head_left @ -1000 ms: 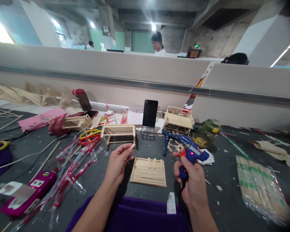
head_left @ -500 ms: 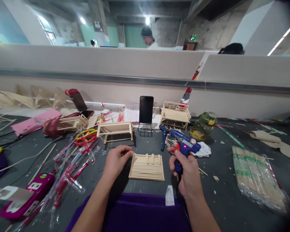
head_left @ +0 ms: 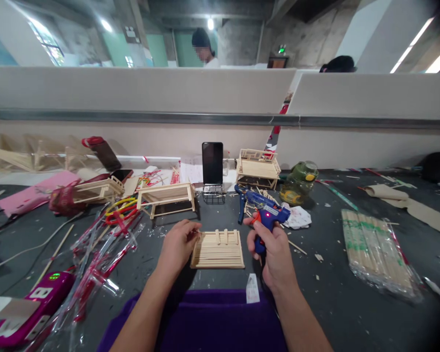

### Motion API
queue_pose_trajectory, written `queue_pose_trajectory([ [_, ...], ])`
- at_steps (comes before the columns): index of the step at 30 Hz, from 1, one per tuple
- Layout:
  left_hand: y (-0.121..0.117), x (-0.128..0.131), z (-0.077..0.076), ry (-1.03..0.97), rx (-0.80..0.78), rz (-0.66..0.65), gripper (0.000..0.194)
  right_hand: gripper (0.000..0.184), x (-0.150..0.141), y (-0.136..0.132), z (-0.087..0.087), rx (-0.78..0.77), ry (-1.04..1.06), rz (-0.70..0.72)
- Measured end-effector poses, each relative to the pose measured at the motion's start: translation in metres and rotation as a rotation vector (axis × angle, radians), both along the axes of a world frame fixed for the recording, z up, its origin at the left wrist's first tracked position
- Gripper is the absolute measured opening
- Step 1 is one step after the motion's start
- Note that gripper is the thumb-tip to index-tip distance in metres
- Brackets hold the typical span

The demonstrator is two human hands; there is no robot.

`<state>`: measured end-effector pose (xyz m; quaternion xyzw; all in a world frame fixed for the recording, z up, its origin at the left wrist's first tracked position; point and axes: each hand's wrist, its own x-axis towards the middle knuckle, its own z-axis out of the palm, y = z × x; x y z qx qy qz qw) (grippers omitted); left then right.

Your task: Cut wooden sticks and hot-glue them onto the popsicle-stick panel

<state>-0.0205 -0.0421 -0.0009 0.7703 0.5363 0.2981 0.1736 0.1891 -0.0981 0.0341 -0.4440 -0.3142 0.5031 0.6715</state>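
A small panel of wooden sticks [head_left: 216, 255] lies flat on the dark table in front of me, with several short pieces standing out along its far edge. My left hand [head_left: 179, 245] is at the panel's far left corner, thumb and fingertips pinched together; whatever sits between them is too small to make out. To the right of the panel, my right hand [head_left: 276, 252] grips a blue hot glue gun [head_left: 273, 213] by its handle. Its red light is lit, a finger rests by the orange trigger, and the nozzle points left and away from me.
Behind the panel stand a stick-built frame [head_left: 166, 194], a phone [head_left: 212, 164] on a wire stand and a stick-built bed model [head_left: 258, 168]. A green bottle [head_left: 299, 183] and bagged sticks [head_left: 377, 252] are right; plastic wrappers [head_left: 99, 254] and a magenta power strip [head_left: 40, 305] left.
The whole view has shifted slightly, so things appear a little further left. Both hands keep their holds, and the glue gun stays to the right of the panel.
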Motion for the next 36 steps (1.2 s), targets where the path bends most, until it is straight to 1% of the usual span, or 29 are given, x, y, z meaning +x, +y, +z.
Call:
queue_pose_trajectory([
  [6, 0.0021, -0.0028, -0.0031, -0.001, 0.000, -0.006, 0.022, 0.032, -0.0009, 0.0004, 0.0022, -0.037, 0.019, 0.008],
  [14, 0.0016, -0.0003, -0.0020, 0.007, 0.021, -0.047, 0.027, 0.029, -0.0011, -0.0001, 0.0026, -0.041, 0.005, 0.022],
  [27, 0.0001, 0.0003, -0.0009, 0.097, -0.021, -0.042, 0.022, 0.029, -0.0021, -0.0001, 0.0024, -0.032, 0.004, 0.037],
  [36, -0.0008, 0.0013, -0.0001, 0.068, -0.029, -0.045, 0.022, 0.028, -0.0029, 0.0000, 0.0015, -0.050, -0.003, 0.039],
])
